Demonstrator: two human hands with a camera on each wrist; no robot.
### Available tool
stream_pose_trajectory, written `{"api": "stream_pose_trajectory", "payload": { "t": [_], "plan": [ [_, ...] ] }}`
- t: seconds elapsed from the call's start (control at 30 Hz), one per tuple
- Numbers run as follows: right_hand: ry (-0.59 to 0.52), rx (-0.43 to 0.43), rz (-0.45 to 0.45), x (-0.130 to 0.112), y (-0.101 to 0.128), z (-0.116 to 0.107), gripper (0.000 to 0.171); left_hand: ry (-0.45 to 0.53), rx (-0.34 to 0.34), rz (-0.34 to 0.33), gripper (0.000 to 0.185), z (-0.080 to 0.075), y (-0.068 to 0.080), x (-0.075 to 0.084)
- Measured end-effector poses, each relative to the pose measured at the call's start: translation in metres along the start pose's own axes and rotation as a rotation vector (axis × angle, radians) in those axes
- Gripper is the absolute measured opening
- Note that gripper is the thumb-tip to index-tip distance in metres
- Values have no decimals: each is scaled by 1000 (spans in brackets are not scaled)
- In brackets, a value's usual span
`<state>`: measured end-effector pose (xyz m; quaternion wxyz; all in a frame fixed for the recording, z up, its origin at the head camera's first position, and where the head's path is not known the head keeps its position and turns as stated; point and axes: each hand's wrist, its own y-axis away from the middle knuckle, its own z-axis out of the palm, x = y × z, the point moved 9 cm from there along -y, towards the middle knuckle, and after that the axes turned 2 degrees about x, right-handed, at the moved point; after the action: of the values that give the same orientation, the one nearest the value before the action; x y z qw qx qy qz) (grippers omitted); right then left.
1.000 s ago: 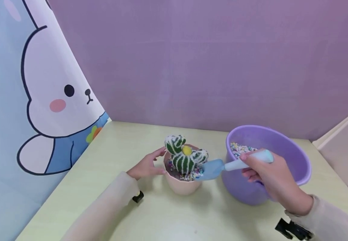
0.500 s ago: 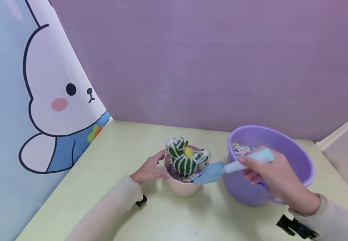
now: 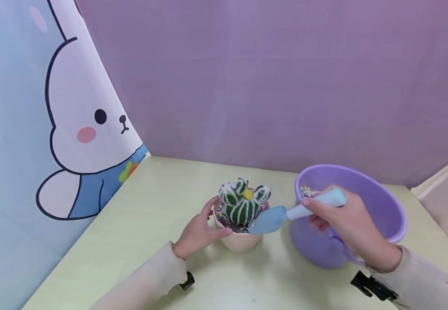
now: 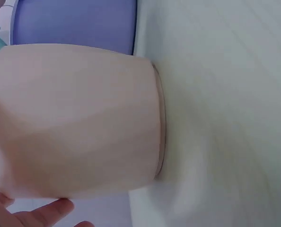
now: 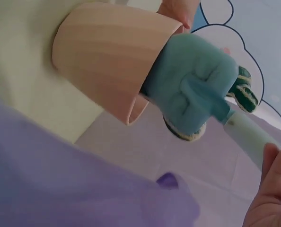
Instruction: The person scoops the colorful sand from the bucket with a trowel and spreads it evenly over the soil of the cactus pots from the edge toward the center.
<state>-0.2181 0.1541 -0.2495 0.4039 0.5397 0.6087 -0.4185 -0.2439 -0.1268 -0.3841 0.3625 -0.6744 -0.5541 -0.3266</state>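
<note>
The left hand point(image 3: 198, 232) cups the light, tippable pot point(image 3: 238, 241) by its wall while the right hand point(image 3: 348, 224) grips the stiff trowel point(image 3: 282, 215) by its handle.

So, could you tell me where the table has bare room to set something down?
The table is bare left of the left hand, toward the bunny curtain, and behind the pot up to the purple wall. It is crowded between pot and purple tub, where the right hand holds the scoop.

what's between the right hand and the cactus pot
Only the blue scoop: the right hand grips its handle and its blade reaches the pot rim, in the head view.
</note>
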Motion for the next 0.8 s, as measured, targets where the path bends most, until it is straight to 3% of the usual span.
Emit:
{"api": "stream_pose_trajectory", "payload": {
  "t": [0.27,0.37,0.47,0.53,0.6,0.7,0.8],
  "plan": [
    [107,29,-101,-18,2,-5,30,-148,81,21,87,-22,12,7],
    [153,57,-112,-21,5,-15,33,-241,126,63,74,-30,22,17],
    [136,93,-92,-16,10,-33,28,-268,147,98,55,-33,35,27],
    [2,101,-80,-8,12,-47,16,-234,151,117,40,-32,43,33],
    [-207,90,-79,2,13,-60,11,-170,145,128,28,-29,50,37],
    [-555,57,-107,16,14,-81,22,-61,127,175,18,-21,56,46],
    [-750,55,-145,27,17,-105,26,23,69,255,18,-7,57,58]
  ]
}}
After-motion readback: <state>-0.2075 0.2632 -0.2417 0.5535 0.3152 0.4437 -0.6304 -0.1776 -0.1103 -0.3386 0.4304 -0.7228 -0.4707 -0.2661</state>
